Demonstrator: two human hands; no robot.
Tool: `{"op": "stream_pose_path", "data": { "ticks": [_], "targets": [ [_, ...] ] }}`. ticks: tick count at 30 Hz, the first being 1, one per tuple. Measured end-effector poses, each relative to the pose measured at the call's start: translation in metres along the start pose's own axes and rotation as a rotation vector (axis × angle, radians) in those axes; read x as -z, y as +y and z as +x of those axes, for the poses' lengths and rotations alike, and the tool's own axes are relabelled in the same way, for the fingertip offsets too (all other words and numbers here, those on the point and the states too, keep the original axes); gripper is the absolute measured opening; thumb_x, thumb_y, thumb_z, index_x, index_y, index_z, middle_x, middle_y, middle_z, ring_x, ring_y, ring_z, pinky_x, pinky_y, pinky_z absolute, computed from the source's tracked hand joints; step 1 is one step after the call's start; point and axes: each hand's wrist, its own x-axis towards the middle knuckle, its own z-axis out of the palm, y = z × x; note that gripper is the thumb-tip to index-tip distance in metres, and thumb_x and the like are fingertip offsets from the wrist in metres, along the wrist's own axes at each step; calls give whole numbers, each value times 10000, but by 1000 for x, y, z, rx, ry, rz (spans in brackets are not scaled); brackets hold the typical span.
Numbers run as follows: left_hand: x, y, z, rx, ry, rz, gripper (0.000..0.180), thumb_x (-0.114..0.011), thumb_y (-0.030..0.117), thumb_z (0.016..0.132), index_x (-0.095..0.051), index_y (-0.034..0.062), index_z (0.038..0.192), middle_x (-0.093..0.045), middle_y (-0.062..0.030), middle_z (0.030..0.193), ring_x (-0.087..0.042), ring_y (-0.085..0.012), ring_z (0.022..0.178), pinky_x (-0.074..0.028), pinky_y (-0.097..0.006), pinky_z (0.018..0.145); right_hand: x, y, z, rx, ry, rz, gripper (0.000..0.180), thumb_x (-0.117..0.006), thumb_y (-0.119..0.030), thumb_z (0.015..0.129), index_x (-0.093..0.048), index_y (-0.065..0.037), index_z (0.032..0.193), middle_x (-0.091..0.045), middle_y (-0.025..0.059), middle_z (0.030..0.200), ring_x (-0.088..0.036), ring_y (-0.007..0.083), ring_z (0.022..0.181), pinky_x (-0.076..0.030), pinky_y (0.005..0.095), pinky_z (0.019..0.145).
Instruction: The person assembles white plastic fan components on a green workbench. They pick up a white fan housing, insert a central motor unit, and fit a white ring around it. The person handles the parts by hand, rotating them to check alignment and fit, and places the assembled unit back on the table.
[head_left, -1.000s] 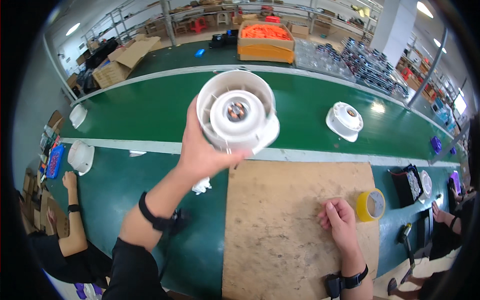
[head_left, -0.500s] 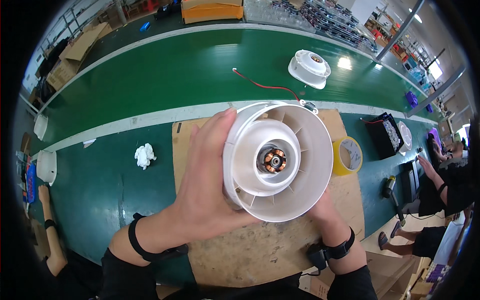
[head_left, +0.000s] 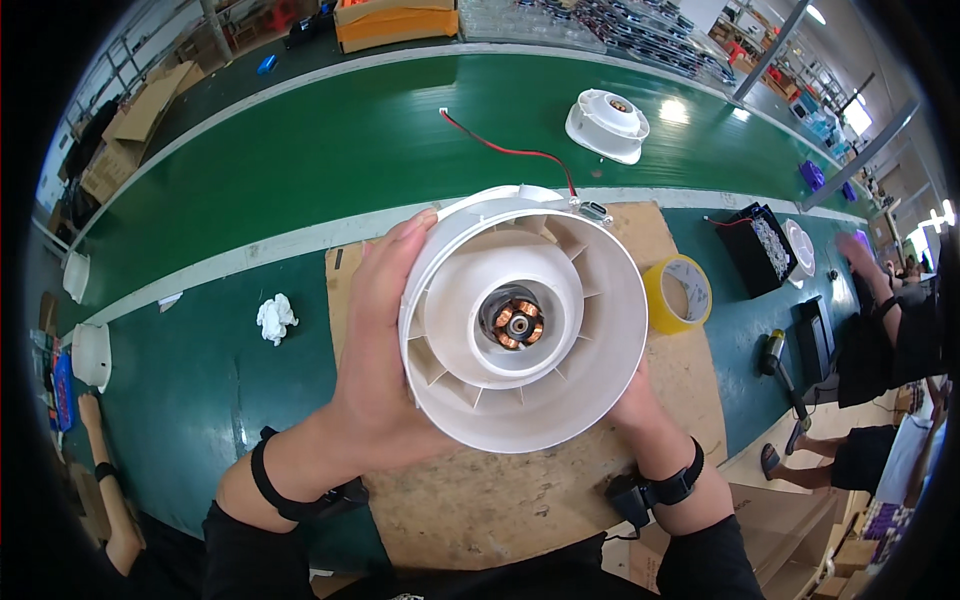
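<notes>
A second ago the left hand (head_left: 375,385) held the white fan housing (head_left: 525,320) out at arm's length over the green conveyor belt (head_left: 330,150), while the right hand (head_left: 630,405) lay flat on the brown board (head_left: 480,500). Since then the housing has been drawn in close to the head camera, and the right hand has come up to support it from below, so both hands now carry it above the board, open face up. That puts the inside of the part squarely in view, as for a close look into it.

The left hand's fingers wrap the housing's left wall, thumb over the rim; the right hand's fingers are mostly hidden behind the lower right edge, pressed to the shell.

The housing is a round white plastic shell with radial vanes between outer wall and inner ring. At its centre sits a small motor (head_left: 516,322) with copper windings showing. A red and black wire (head_left: 505,150) runs off from its top edge, across the belt.

Around it: a roll of yellow tape (head_left: 682,293) on the board just right, a crumpled white rag (head_left: 275,317) on the worktop to the left, another white housing (head_left: 607,125) farther up the belt, a black tray (head_left: 755,245) at the right
</notes>
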Motion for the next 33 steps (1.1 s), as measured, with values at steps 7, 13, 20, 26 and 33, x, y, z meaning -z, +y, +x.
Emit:
{"op": "stream_pose_path", "data": {
  "ticks": [7, 13, 20, 26, 33],
  "targets": [
    [-2, -2, 2, -93, 35, -79, 1365, -976, 191, 587, -15, 33, 1545, -354, -260, 1468, -473, -376, 1320, -402, -485, 1087, -3, -5, 1, 1, -23, 50, 454, -411, -239, 1079, -449, 44, 1432, -592, 79, 1317, -529, 139, 1202, -415, 306, 1022],
    [7, -12, 3, -81, -129, -21, 1367, -979, 227, 579, 8, 119, 1519, -283, -215, 1478, -425, -352, 1359, -420, -464, 1106, -5, -7, 2, 37, 7, 39, 511, -408, -293, 1081, -401, 39, 1469, -546, 85, 1370, -515, 147, 1234, -404, 321, 1051],
    [-1, -8, -8, 7, 20, -179, 1044, -984, 244, 556, -335, 147, 1369, -373, -276, 1439, -451, -400, 1332, -403, -485, 1076, -13, -10, -6, -54, 1, 385, 518, -377, -303, 1085, -314, -16, 1512, -535, 111, 1370, -567, 206, 1226, -517, 395, 986],
    [6, -4, -3, 43, -127, -162, 1073, -969, 186, 610, -187, 174, 1343, -346, -207, 1406, -463, -323, 1299, -438, -443, 1049, -14, -15, -6, -99, 15, 439, 480, -362, -281, 1085, -332, -22, 1487, -554, 139, 1345, -637, 237, 1149, -601, 422, 904],
    [8, 2, 0, 44, 37, -310, 1043, -946, 139, 642, -185, 129, 1355, -368, -186, 1353, -450, -282, 1296, -410, -437, 1069, -15, -15, -3, -142, 137, 444, 434, -371, -268, 1081, -403, -38, 1448, -618, 110, 1263, -665, 189, 1075, -616, 363, 850]
  ]
}}
